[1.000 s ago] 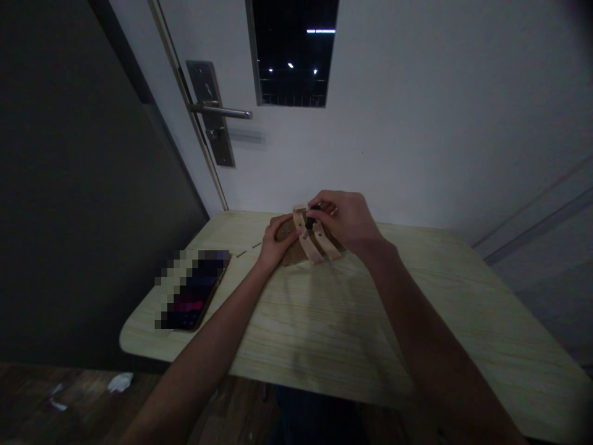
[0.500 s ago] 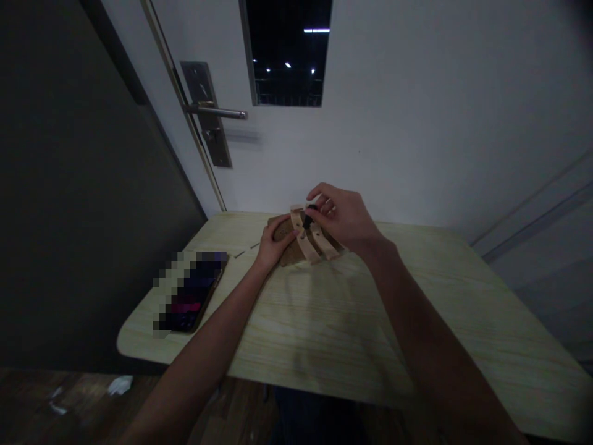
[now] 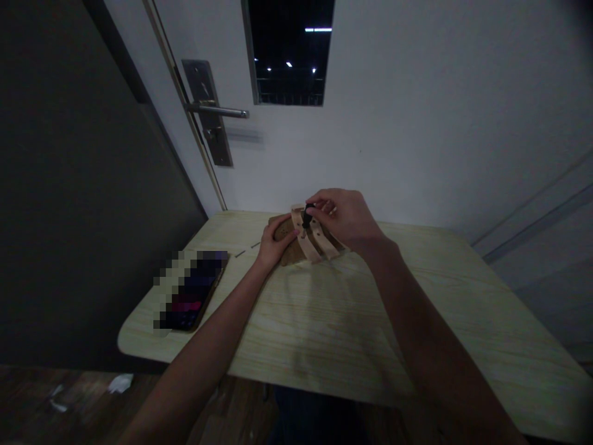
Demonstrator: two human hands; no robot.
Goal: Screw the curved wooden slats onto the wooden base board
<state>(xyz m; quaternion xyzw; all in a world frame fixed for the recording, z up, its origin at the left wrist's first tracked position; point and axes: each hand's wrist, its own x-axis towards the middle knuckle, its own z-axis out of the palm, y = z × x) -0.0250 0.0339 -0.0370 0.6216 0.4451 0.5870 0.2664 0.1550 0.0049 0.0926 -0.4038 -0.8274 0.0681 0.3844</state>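
A brown wooden piece (image 3: 290, 253) lies on the far part of the table, with pale curved strips (image 3: 309, 248) across it; small holes dot the strips. My left hand (image 3: 275, 240) grips its left end, thumb in front and fingers along the far side. In my right hand (image 3: 340, 213) a short black tool (image 3: 307, 216), like a stubby screwdriver, is pinched between thumb and fingers. It stands nearly upright with its lower end at the strips; the tip is too small to make out. My right hand hides part of the wooden piece's right end.
Two thin metal pins (image 3: 239, 253) lie left of my left hand. A phone (image 3: 204, 290) rests at the left of the pale table (image 3: 324, 327). Behind stands a white door with a lever handle (image 3: 217, 111) and a dark window (image 3: 290, 52).
My right index finger has come down from a raised position onto the black tool, which stands a little more upright. My left hand keeps its hold on the wooden piece.
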